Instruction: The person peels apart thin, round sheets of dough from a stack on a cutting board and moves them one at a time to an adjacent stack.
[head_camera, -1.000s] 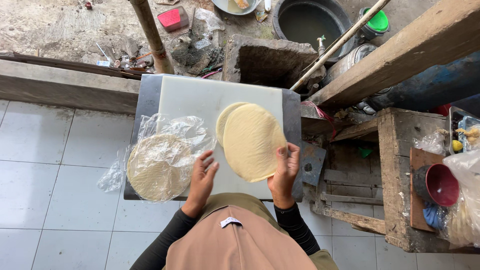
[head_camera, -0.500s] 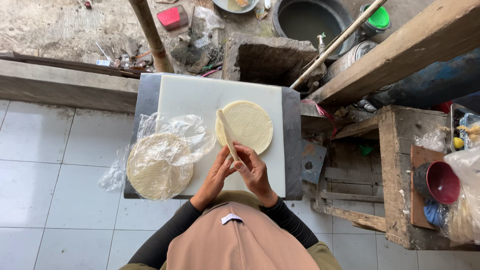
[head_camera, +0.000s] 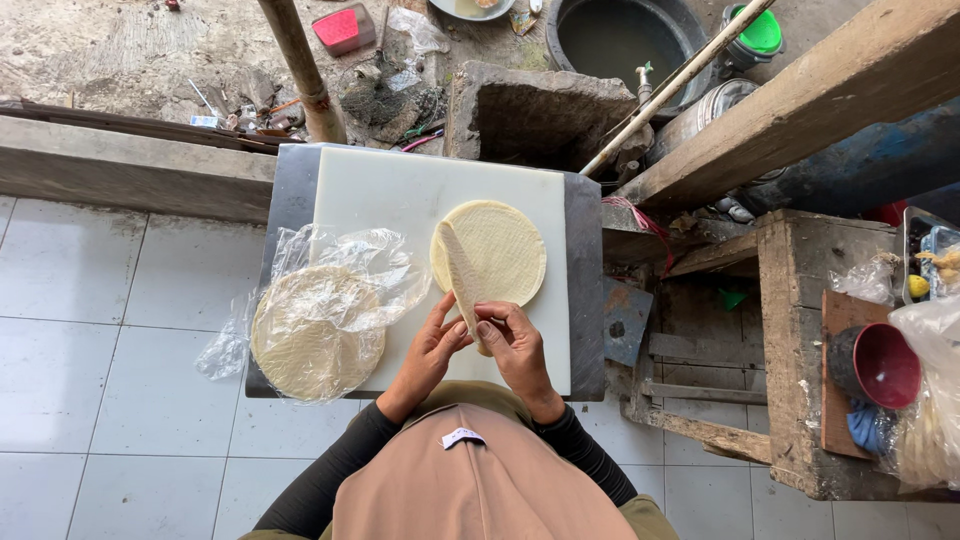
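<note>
Pinching the near end of a pale folded wrapper (head_camera: 462, 280), the left hand (head_camera: 432, 348) and the right hand (head_camera: 510, 340) met at the lower middle of the frame, fingertips pressed together on the sheet. That wrapper was a narrow strip seen almost edge-on, its long axis running from the fingers up and slightly left toward the upper middle of the frame, its pointed far end lying over the left rim of a round flat wrapper (head_camera: 497, 252). The round one lay flat on the white cutting board (head_camera: 400, 190), right of the board's centre, just above the hands.

Left of the hands, a stack of round wrappers (head_camera: 315, 335) sat inside a crumpled clear plastic bag (head_camera: 345, 265), overhanging the board's lower left corner. The board rested on a grey metal tray (head_camera: 585, 290) whose edges showed on both sides.

Pale floor tiles (head_camera: 110, 300) filled the left and bottom of the frame. Behind the board, at the top, ran a low concrete ledge (head_camera: 130, 170), a slanting pole (head_camera: 300, 70), rough ground with litter, a red box (head_camera: 343, 28) and a dark round basin (head_camera: 620, 35). On the right stood a weathered wooden bench (head_camera: 800, 340) with a red bowl (head_camera: 885, 365) on it, and a thick timber beam (head_camera: 800, 100) crossed the upper right.
</note>
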